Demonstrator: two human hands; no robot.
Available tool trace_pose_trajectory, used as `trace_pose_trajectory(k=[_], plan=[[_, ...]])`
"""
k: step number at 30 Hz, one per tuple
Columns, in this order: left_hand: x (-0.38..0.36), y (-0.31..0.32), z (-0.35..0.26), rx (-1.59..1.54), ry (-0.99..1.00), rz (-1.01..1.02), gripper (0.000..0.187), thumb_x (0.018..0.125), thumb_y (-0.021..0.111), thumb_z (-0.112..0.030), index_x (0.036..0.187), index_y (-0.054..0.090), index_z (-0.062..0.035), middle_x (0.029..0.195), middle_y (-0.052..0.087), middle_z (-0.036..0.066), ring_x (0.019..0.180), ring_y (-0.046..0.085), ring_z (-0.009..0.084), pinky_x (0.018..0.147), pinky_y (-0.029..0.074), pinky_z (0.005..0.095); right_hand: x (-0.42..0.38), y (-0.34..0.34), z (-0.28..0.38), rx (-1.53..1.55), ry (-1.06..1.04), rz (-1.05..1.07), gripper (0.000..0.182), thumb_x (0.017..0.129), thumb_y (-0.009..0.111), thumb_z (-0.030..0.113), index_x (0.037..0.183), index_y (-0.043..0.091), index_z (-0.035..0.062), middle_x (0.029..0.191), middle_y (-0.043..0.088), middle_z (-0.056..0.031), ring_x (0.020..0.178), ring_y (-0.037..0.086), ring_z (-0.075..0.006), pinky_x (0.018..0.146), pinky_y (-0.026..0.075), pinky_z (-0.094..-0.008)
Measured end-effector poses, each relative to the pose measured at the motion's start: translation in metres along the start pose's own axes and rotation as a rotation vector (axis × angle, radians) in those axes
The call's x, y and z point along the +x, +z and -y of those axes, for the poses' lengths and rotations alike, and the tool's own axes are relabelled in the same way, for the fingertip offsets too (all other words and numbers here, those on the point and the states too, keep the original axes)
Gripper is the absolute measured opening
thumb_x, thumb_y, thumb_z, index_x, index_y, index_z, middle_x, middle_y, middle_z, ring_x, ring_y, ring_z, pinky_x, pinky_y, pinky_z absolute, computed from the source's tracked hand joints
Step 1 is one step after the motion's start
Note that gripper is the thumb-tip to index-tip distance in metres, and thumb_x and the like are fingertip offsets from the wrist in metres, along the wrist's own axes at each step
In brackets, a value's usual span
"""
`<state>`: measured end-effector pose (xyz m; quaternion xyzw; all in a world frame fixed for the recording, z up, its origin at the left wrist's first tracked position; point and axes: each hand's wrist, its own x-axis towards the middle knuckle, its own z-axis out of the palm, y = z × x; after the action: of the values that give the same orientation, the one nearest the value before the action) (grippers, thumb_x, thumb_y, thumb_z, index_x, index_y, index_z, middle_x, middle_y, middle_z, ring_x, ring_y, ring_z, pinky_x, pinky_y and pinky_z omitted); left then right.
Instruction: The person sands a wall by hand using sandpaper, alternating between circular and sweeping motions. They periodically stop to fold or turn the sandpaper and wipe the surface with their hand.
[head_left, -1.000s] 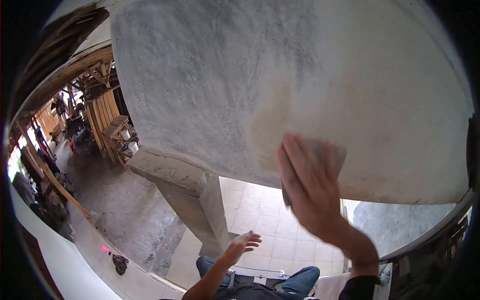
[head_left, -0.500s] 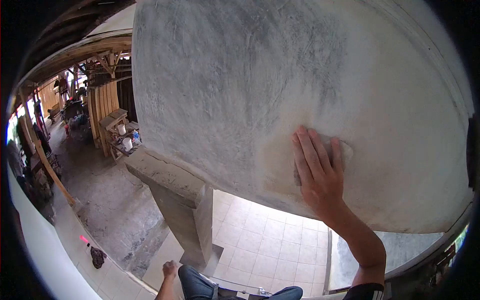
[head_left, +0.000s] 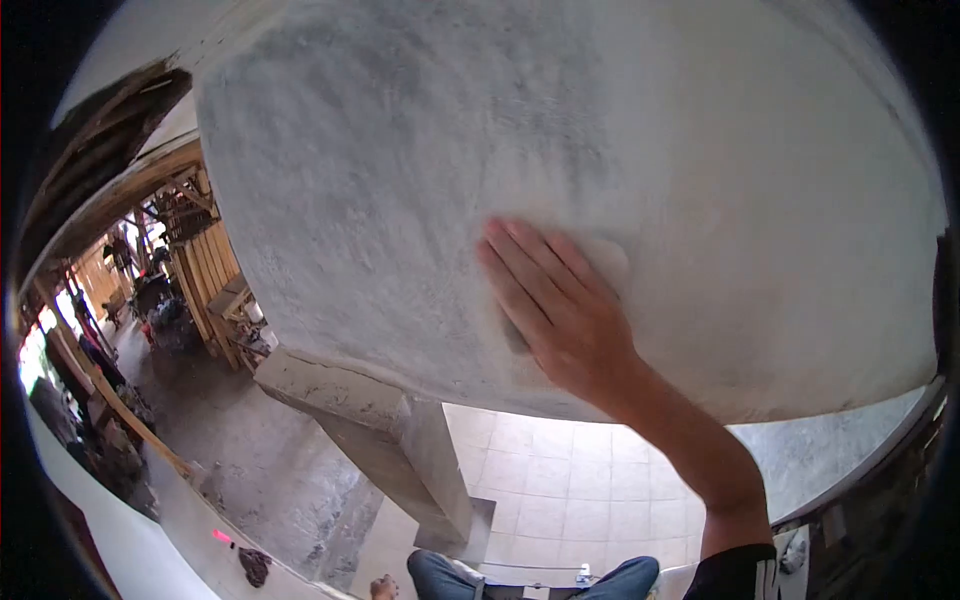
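My right hand point(head_left: 562, 312) lies flat, fingers together, on a large grey plastered surface point(head_left: 370, 210). Beneath its palm and fingers is a thin grey sheet that looks like sandpaper point(head_left: 610, 262), with only its edges showing on both sides. The plaster is dark and streaky to the left and paler and smoother to the right. Low in the view, my left hand point(head_left: 383, 588) is partly cut off by the frame edge, beside my knee. Its fingers look curled, and whatever is in them is hidden.
A concrete pillar with a ledge point(head_left: 335, 385) stands below the plaster's lower edge. Pale floor tiles point(head_left: 570, 460) lie far below. At lower left are a dark crumpled bundle point(head_left: 254, 567) and a pink object point(head_left: 222, 536). Wooden boards point(head_left: 208, 275) stand farther back.
My right hand has slid left and slightly up across the plaster with the sandpaper under it. The camera view has shifted, and my left hand now sits lower, nearer the frame edge.
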<state>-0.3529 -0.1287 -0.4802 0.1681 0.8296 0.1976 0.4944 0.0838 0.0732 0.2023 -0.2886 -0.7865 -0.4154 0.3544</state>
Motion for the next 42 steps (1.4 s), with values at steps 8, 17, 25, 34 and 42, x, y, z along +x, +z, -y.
trace_pose_trajectory(k=[8, 17, 25, 34, 42], plan=[[-0.031, 0.012, -0.041, 0.098, 0.208, 0.053, 0.039, 0.096, 0.046, -0.043, 0.1, 0.065, -0.0077, 0.09, 0.069, 0.006, 0.08, 0.066, 0.0184, 0.065, 0.052, 0.0354, 0.011, 0.007, 0.006, 0.189, 0.129, -0.161, 0.047, 0.087, 0.058, 0.008, 0.133, 0.049, 0.0027, 0.141, 0.048, -0.0123, 0.133, 0.043, -0.0241, 0.115, 0.029, -0.039], [-0.018, -0.012, -0.002, -0.008, 0.107, 0.22, 0.04, 0.09, 0.054, -0.054, 0.105, 0.061, -0.0186, 0.091, 0.066, -0.001, 0.075, 0.062, 0.0161, 0.058, 0.046, 0.0397, 0.069, 0.025, -0.001, 0.278, 0.031, -0.335, 0.05, 0.086, 0.059, 0.015, 0.131, 0.048, -0.0006, 0.136, 0.051, -0.0162, 0.13, 0.046, -0.0268, 0.113, 0.031, -0.0398], [-0.003, 0.011, -0.001, -0.222, 0.257, 0.286, 0.037, 0.092, 0.053, -0.049, 0.108, 0.061, -0.0169, 0.081, 0.065, -0.001, 0.063, 0.06, 0.0122, 0.043, 0.042, 0.0285, 0.01, 0.032, 0.009, 0.359, -0.007, -0.213, 0.05, 0.082, 0.064, 0.019, 0.126, 0.051, -0.0011, 0.128, 0.056, -0.0181, 0.121, 0.053, -0.0278, 0.107, 0.04, -0.0396], [-0.04, 0.02, -0.028, 0.039, 0.007, 0.162, 0.036, 0.096, 0.05, -0.036, 0.114, 0.06, -0.0072, 0.106, 0.067, 0.008, 0.094, 0.064, 0.0205, 0.078, 0.051, 0.041, 0.067, 0.037, 0.001, 0.426, -0.06, -0.378, 0.045, 0.081, 0.065, 0.019, 0.121, 0.053, -0.0003, 0.121, 0.059, -0.0171, 0.116, 0.056, -0.0281, 0.103, 0.043, -0.0393], [-0.045, 0.033, -0.034, 0.067, 0.027, 0.179, 0.037, 0.096, 0.049, -0.038, 0.111, 0.061, -0.0067, 0.099, 0.068, 0.006, 0.087, 0.065, 0.0186, 0.071, 0.051, 0.0381, 0.047, 0.034, 0.002, 0.349, -0.065, -0.336, 0.041, 0.081, 0.065, 0.021, 0.115, 0.055, 0.0004, 0.118, 0.06, -0.0174, 0.113, 0.058, -0.0287, 0.101, 0.044, -0.0391]])
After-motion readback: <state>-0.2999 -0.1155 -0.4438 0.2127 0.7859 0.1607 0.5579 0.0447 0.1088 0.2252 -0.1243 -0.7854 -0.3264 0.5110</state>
